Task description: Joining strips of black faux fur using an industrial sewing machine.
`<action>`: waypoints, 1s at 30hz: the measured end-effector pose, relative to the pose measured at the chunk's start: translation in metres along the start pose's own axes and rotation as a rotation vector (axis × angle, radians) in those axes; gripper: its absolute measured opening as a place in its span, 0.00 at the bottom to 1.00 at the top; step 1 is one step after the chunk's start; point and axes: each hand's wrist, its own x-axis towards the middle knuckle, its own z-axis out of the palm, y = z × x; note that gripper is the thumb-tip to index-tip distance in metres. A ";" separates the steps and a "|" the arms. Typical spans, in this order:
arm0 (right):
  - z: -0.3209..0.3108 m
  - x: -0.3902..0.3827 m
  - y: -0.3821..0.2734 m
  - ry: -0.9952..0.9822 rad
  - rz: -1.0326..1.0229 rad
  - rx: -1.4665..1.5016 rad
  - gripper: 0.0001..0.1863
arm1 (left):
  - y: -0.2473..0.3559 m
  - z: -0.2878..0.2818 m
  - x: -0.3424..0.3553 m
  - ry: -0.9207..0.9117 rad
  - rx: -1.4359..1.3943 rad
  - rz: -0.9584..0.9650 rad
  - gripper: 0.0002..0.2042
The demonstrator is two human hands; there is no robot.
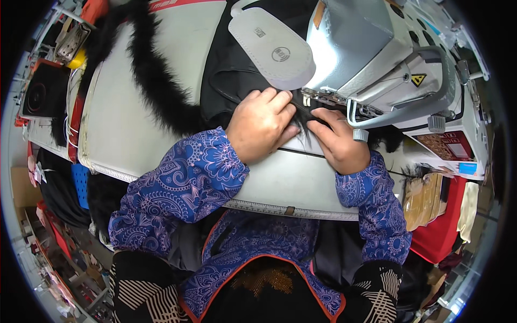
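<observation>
Black fabric lies on the white table of a grey-and-white sewing machine. A long strip of black fur trim curves down from the far left and meets the fabric beside my left hand. That hand is closed, its fingers bent and gathered on the fabric just left of the stitching area. On the other side of it, my right hand has its thumb and forefinger closed at the furry black edge. Exactly how much each hand grips is partly hidden. Above my left fingers hangs a pale, flat, rounded lamp-like piece.
A metal guard bar juts out close over my right hand. Along the table's near edge runs a measuring tape. At the right stand a red bin and a yellowish taped bundle; a black speaker is far left.
</observation>
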 end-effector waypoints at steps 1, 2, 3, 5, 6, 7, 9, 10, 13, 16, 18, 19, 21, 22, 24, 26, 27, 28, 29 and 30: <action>0.001 0.000 0.001 0.007 -0.002 0.010 0.16 | 0.000 0.001 0.001 -0.013 -0.007 -0.025 0.12; 0.001 0.000 0.002 0.015 -0.006 0.020 0.15 | -0.001 0.001 0.002 -0.025 -0.012 -0.051 0.12; 0.002 -0.001 0.003 0.004 -0.004 0.006 0.15 | -0.005 0.001 0.001 -0.031 -0.100 -0.063 0.11; -0.001 0.000 0.001 -0.008 0.009 0.035 0.15 | -0.013 -0.001 -0.002 -0.046 -0.163 -0.018 0.10; -0.002 0.000 0.000 -0.022 0.019 0.066 0.14 | -0.014 -0.002 -0.002 -0.060 -0.226 0.024 0.09; -0.003 0.001 -0.001 -0.022 0.022 0.064 0.14 | -0.013 -0.002 -0.002 -0.028 -0.238 0.047 0.09; -0.002 0.002 -0.002 -0.041 -0.029 0.048 0.15 | -0.015 0.002 -0.004 -0.022 -0.250 0.074 0.09; -0.001 0.003 -0.002 -0.040 -0.026 0.049 0.15 | -0.016 0.004 -0.004 -0.012 -0.260 0.098 0.09; 0.000 0.007 -0.005 -0.011 -0.079 -0.041 0.15 | -0.011 0.001 0.000 -0.002 -0.277 0.088 0.10; -0.001 0.011 -0.007 -0.056 -0.060 -0.012 0.15 | -0.012 0.003 -0.002 0.012 -0.255 0.050 0.11; -0.004 0.009 -0.005 -0.135 -0.018 -0.016 0.14 | -0.014 0.003 -0.003 -0.004 -0.219 0.094 0.10; -0.004 0.008 -0.004 -0.118 -0.025 -0.035 0.13 | -0.015 0.003 -0.004 -0.017 -0.183 0.135 0.10; -0.006 0.007 -0.003 -0.114 -0.020 -0.035 0.13 | -0.014 0.002 -0.003 -0.014 -0.153 0.177 0.09; -0.006 0.006 -0.003 -0.109 -0.018 -0.035 0.13 | -0.014 0.002 -0.002 -0.010 -0.120 0.217 0.09; -0.007 0.005 -0.003 -0.102 -0.005 -0.032 0.14 | -0.017 0.002 -0.004 -0.008 -0.105 0.237 0.09; -0.006 0.004 -0.004 -0.095 0.008 -0.027 0.14 | -0.018 0.001 -0.006 -0.008 -0.089 0.254 0.09; -0.004 0.003 -0.005 -0.097 0.020 -0.036 0.15 | -0.018 -0.001 -0.005 0.000 -0.108 0.247 0.11; -0.003 0.003 -0.005 -0.098 0.032 -0.045 0.15 | -0.018 -0.002 -0.006 0.008 -0.127 0.239 0.15; -0.003 0.002 -0.005 -0.098 0.037 -0.046 0.15 | -0.019 -0.001 -0.006 0.007 -0.131 0.241 0.15; -0.003 0.002 -0.006 -0.084 0.027 -0.065 0.16 | -0.019 -0.001 -0.007 0.002 -0.128 0.235 0.14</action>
